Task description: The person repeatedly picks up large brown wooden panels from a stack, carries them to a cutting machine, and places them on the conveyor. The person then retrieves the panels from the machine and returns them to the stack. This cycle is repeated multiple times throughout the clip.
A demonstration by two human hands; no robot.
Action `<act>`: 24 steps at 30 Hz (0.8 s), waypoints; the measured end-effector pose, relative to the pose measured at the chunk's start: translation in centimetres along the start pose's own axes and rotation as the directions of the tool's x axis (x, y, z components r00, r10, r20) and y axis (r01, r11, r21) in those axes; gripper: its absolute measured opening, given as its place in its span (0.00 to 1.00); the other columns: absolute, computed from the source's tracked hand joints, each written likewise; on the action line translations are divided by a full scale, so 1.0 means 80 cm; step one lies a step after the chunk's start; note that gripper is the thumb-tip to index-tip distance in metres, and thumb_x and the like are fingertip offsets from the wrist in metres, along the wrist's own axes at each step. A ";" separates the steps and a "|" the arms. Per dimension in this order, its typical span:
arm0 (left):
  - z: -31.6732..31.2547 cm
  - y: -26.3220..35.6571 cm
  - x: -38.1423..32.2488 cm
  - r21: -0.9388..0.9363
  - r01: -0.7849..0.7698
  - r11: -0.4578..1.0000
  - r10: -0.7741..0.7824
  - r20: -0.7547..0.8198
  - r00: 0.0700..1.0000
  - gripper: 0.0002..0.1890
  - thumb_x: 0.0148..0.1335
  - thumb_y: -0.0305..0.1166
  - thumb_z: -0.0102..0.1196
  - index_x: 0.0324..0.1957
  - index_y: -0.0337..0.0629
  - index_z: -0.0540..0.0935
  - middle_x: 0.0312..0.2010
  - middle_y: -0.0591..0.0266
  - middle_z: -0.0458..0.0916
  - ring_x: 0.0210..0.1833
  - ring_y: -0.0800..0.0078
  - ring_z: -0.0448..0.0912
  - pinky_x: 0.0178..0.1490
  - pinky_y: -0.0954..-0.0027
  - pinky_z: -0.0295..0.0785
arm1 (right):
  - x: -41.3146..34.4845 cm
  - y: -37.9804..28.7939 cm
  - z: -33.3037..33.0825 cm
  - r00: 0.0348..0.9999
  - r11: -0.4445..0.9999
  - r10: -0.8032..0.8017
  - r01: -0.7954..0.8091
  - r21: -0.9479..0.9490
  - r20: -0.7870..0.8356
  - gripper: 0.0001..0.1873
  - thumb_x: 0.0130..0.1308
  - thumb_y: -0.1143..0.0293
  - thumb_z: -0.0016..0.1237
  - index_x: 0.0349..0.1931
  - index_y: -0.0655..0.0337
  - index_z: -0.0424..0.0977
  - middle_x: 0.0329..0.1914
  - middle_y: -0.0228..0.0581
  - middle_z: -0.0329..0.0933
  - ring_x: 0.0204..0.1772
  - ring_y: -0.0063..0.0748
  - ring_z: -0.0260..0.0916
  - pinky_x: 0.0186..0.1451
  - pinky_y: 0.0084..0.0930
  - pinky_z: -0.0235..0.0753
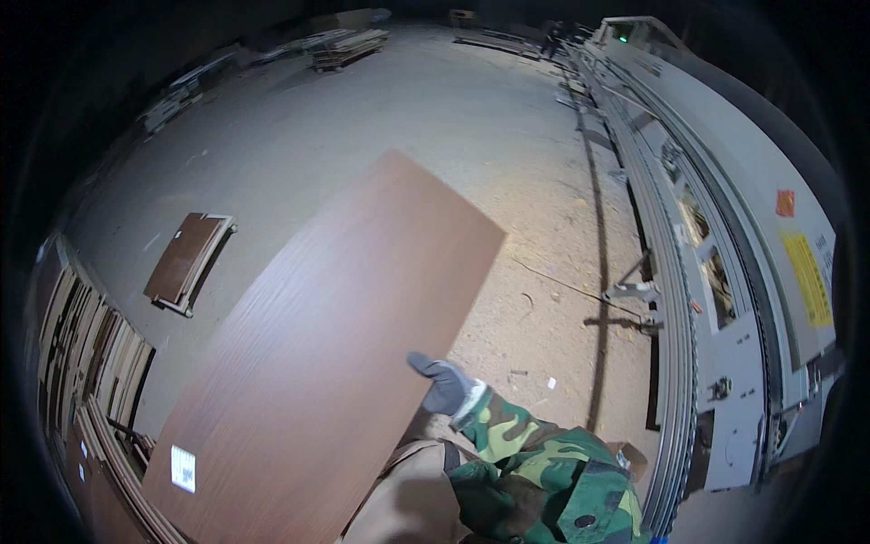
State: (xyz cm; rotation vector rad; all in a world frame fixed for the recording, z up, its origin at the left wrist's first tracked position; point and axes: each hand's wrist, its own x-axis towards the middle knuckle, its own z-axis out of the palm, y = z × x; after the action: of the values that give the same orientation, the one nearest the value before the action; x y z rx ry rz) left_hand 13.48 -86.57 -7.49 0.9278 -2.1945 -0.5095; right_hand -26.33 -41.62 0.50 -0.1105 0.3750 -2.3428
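A long brown wood-grain panel (326,326) slants across the middle of the head view, its far end raised over the floor. A white printed label (183,469) is stuck on its near left part. My right hand (445,387), in a grey work glove, grips the panel's right edge with the thumb on the upper face; the fingers are hidden beneath. The camouflage sleeve (530,442) reaches in from the lower right. My left hand is out of view.
A long edge-banding type machine (727,272) runs along the right. At left stand upright boards (95,340) and more brown panels (102,483). A low wheeled dolly (228,224) carries a brown board (187,255). Board stacks (350,47) and a distant person (554,39) are at the back.
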 end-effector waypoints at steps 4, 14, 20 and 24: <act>-0.047 -0.031 -0.012 0.071 0.163 0.984 -0.149 -0.165 0.975 0.24 0.66 0.46 0.46 0.49 0.33 0.76 0.42 0.48 0.80 0.41 0.58 0.80 0.48 0.56 0.76 | 0.118 0.062 0.002 0.996 0.825 0.060 -0.016 -0.565 0.060 0.23 0.63 0.78 0.44 0.60 0.65 0.65 0.61 0.41 0.68 0.64 0.34 0.65 0.67 0.27 0.62; -0.304 -0.229 0.071 -0.897 0.253 0.364 -0.701 -0.085 0.708 0.21 0.70 0.39 0.43 0.55 0.30 0.72 0.51 0.55 0.76 0.50 0.66 0.75 0.55 0.66 0.70 | 0.335 0.546 0.220 0.792 0.757 0.607 -0.550 -0.352 0.067 0.23 0.70 0.58 0.38 0.56 0.68 0.64 0.55 0.52 0.71 0.54 0.45 0.71 0.56 0.34 0.72; -0.442 -0.207 0.090 -0.705 0.477 0.524 -0.851 -0.418 0.318 0.22 0.65 0.42 0.53 0.46 0.26 0.76 0.40 0.58 0.79 0.41 0.75 0.72 0.47 0.72 0.69 | 0.333 0.703 0.328 0.481 0.175 0.279 0.825 -0.537 0.831 0.18 0.69 0.75 0.38 0.58 0.68 0.62 0.55 0.52 0.71 0.55 0.42 0.71 0.60 0.36 0.68; -0.497 -0.195 0.088 -0.748 0.527 0.403 -0.895 -0.442 0.056 0.24 0.65 0.44 0.53 0.44 0.26 0.78 0.39 0.59 0.79 0.39 0.75 0.72 0.46 0.72 0.68 | 0.375 0.805 0.414 0.353 0.320 0.301 0.838 -0.442 0.886 0.19 0.68 0.74 0.40 0.58 0.66 0.62 0.51 0.56 0.73 0.52 0.46 0.74 0.57 0.37 0.70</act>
State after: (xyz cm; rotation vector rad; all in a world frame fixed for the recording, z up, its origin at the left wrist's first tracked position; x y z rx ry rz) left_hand 46.03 -105.56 13.81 1.6242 -0.4870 -0.7327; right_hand 1.66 -113.95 11.87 -2.2103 1.1321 -1.6250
